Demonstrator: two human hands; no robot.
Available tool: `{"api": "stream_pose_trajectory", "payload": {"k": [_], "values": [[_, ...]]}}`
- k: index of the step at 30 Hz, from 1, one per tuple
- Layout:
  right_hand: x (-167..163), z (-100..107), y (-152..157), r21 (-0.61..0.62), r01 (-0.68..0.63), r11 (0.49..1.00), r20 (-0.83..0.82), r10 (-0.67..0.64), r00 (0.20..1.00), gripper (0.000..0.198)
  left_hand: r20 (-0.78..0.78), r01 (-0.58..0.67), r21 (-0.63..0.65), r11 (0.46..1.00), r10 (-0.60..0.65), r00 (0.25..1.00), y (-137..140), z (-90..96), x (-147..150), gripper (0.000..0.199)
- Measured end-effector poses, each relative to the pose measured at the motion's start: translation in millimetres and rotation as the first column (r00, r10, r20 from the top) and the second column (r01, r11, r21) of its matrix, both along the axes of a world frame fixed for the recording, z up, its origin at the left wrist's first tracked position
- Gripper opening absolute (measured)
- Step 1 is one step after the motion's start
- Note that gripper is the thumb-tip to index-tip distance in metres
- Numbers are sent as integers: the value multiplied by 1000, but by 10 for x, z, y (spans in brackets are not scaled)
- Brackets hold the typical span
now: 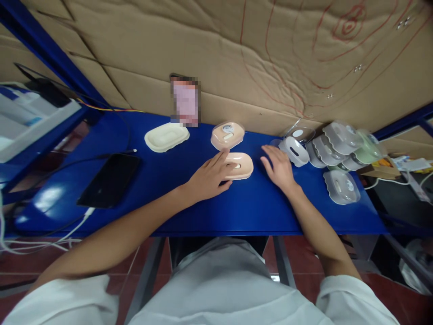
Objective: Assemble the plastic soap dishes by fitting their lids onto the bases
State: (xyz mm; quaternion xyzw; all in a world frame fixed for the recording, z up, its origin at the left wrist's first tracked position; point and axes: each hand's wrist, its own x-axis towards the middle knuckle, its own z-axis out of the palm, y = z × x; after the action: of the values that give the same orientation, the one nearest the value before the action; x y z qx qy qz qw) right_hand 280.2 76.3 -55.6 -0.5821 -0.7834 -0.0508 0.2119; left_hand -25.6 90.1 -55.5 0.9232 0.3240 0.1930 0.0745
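Observation:
On the blue table, my left hand (210, 177) holds the left end of a peach oval soap dish (246, 164). Its fingers lie over the top and far edge, the thumb along the near edge. My right hand (278, 166) is open, palm down, with its fingers apart and nothing in it. Just right of it, a white oval piece with a dark slot (296, 151) leans tilted in front of a clear lid (306, 134). Behind my left hand sits another peach soap dish (220, 136) under a clear cover with a round label.
A cream oval tray (166, 137) lies at the back left, near a pixelated upright phone-like object (186, 101). A dark tablet (108, 180) with cables is at left. Several clear-covered soap dishes (341, 137) are stacked at right, with one (342, 187) in front. Cardboard (216, 54) lines the back.

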Motion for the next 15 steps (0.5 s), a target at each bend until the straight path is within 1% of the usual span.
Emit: {"api": "stream_pose_trajectory", "payload": {"k": [1,2,3,4,5,7,9,10,12,15], "values": [[52,-14,17,14,124,992,15,-125,992,54,33,-18,-29,999,19,999,11,8,-4,53],[87,-32,27,7,223,975,40,-223,974,56,60,-35,-67,997,39,997,23,13,-7,56],[104,-49,29,-16,283,959,70,-281,957,57,83,-47,-110,993,57,995,38,17,-9,60],[104,-63,24,-48,300,953,95,-295,951,57,104,-53,-157,986,70,992,55,17,-13,63],[95,-70,14,-82,275,958,106,-266,958,56,126,-52,-205,977,79,989,76,16,-18,67],[72,-65,-10,-128,144,981,81,-135,988,56,168,-32,-294,955,84,982,123,10,-37,75],[88,-49,-18,-144,30,989,48,-23,999,63,198,-9,-361,932,86,976,173,1,-63,83],[116,-44,-9,-154,11,988,40,-4,999,68,206,1,-387,922,86,975,197,-4,-77,86],[204,-41,27,-185,16,983,15,-13,1000,75,218,12,-420,907,88,972,237,-18,-101,92],[312,-22,78,-191,-8,982,-133,-18,991,70,252,26,-434,900,94,963,279,-54,-114,101]]}}
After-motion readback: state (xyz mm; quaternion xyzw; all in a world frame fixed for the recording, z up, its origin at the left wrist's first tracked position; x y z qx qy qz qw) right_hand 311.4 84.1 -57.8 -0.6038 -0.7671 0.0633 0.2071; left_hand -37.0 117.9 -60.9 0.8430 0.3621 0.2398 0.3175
